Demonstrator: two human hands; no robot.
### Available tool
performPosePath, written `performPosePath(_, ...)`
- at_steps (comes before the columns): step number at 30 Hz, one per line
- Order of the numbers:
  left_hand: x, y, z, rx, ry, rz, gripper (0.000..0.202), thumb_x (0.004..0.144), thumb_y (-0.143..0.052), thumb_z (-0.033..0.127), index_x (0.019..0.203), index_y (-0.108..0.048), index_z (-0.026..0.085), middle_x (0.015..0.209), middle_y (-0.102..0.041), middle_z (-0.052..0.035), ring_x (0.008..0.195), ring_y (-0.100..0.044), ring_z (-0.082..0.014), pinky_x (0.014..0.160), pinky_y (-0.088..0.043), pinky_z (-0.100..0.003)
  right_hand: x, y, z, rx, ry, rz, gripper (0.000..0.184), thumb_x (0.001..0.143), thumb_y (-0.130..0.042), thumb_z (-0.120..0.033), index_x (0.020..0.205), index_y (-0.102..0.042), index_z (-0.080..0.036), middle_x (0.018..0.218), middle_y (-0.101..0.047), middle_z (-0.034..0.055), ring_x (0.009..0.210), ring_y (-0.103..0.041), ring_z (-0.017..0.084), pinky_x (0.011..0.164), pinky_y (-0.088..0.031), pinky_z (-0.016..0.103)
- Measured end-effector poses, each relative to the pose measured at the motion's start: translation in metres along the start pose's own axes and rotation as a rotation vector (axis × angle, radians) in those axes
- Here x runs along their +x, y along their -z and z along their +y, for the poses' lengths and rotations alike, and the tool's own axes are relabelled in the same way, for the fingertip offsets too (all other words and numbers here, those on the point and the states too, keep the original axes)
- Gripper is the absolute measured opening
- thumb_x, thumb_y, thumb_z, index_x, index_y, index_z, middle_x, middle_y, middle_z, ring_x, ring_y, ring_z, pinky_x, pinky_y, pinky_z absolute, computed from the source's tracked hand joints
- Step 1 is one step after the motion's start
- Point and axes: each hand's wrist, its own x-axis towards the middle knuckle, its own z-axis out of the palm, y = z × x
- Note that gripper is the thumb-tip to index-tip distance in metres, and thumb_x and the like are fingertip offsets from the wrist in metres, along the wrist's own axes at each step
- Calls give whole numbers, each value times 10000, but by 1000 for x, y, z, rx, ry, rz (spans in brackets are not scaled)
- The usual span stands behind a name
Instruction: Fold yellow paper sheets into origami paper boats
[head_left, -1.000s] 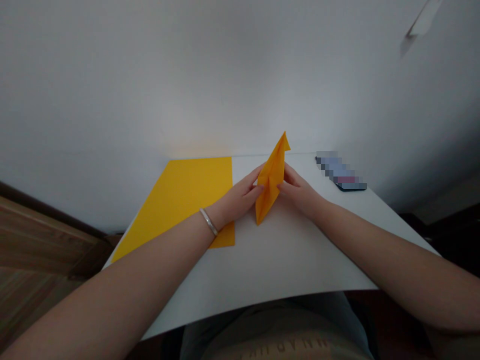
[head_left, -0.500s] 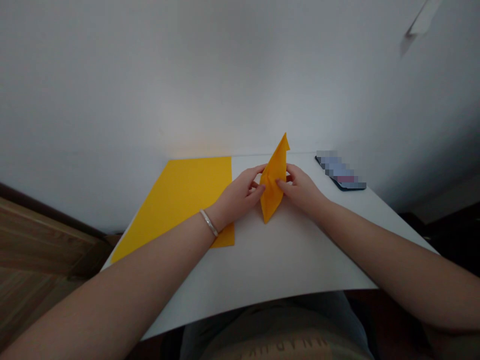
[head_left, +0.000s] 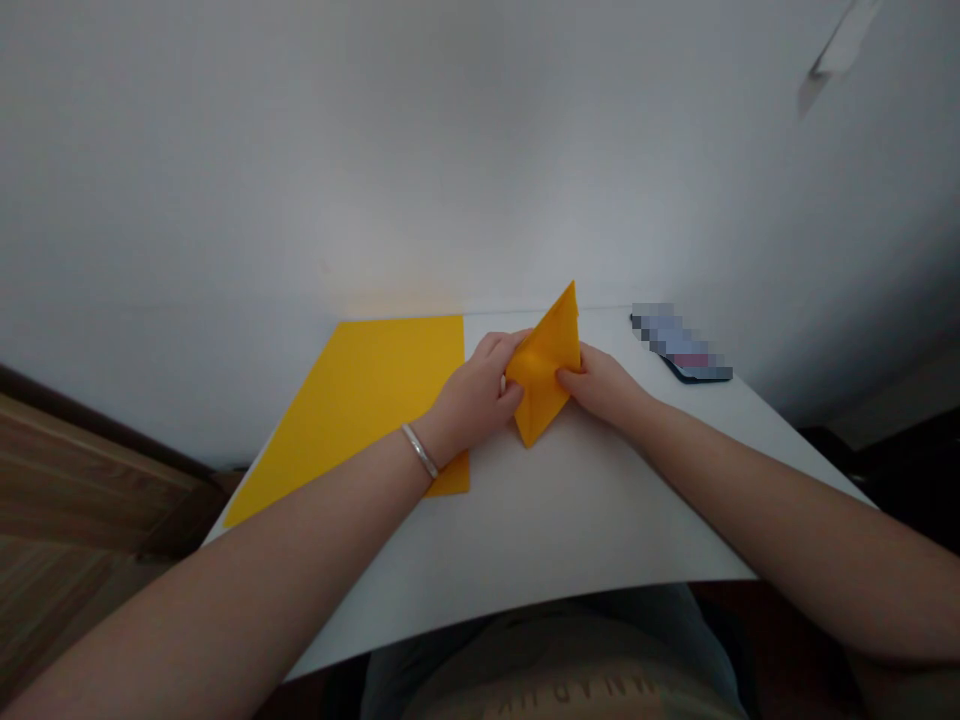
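Between my hands, above the white table, is a folded piece of yellow paper (head_left: pixel 541 370) in a diamond-like shape, its sharp point up and to the right. My left hand (head_left: pixel 484 388) grips its left edge, thumb on the near face and fingers behind. On the opposite edge, my right hand (head_left: pixel 604 383) pinches the paper with the thumb in front; its other fingers are mostly hidden behind. A flat yellow sheet (head_left: pixel 375 390) lies to the left on the table, partly under my left forearm.
The white table (head_left: pixel 555 540) meets a pale wall (head_left: pixel 480 160) at its far edge. A phone (head_left: pixel 681 345) with a blurred-out screen lies at the back right. Wooden panelling (head_left: pixel 67 500) stands left of the table.
The folded paper has spread wider, showing a broader, flatter face, and its top point sits slightly lower. My left fingers have closed in on its edge; my right hand has shifted slightly.
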Motion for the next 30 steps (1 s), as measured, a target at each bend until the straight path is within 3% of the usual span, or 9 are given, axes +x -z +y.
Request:
performPosePath(7, 2, 0, -7, 2, 34, 27, 527, 788, -423, 92, 1312, -450, 144, 1247, -519, -102, 1154, -478, -207, 968, -449, -353, 1, 4, 4, -237, -8, -90, 225, 813, -465, -250, 938, -648, -212, 922, -715, 83, 819, -644, 258, 649, -468, 337)
performPosePath(12, 3, -1, -15, 47, 90, 25, 444, 804, -440, 110, 1236, -543, 122, 1135, -555, -88, 1079, -517, -189, 994, -427, -343, 2, 10, 8, -384, 106, -83, 175, 817, -513, -271, 904, -650, -207, 936, -684, 96, 834, -620, 252, 648, -441, 324)
performPosePath(15, 3, -2, -21, 100, 123, 11, 392, 816, -448, 140, 1172, -608, 161, 1073, -567, -71, 1018, -542, -188, 942, -461, -342, 2, 14, 12, -436, 160, -58, 178, 810, -544, -279, 928, -651, -202, 899, -640, 80, 759, -589, 204, 639, -429, 303)
performPosePath(18, 2, -2, -25, 161, 143, -17, 367, 827, -450, 162, 1137, -641, 198, 1048, -587, -61, 978, -563, -189, 915, -479, -357, 3, 17, 16, -413, 206, -61, 275, 806, -566, -256, 1067, -647, -223, 912, -620, 53, 681, -553, 156, 636, -417, 287)
performPosePath(23, 0, -4, -30, 239, 39, -17, 417, 805, -460, 125, 1188, -621, 167, 1149, -601, -94, 1050, -559, -202, 962, -463, -363, 6, 18, 22, -423, 195, -84, 491, 793, -603, -276, 1281, -558, -252, 871, -639, 25, 656, -533, 145, 589, -382, 268)
performPosePath(30, -2, -7, -32, 341, 19, -108, 515, 813, -420, 85, 1311, -526, 162, 1323, -551, -103, 1187, -526, -224, 1032, -419, -402, 6, 17, 25, -460, 211, -114, 470, 799, -594, -308, 1267, -573, -272, 883, -658, 18, 661, -542, 148, 579, -377, 273)
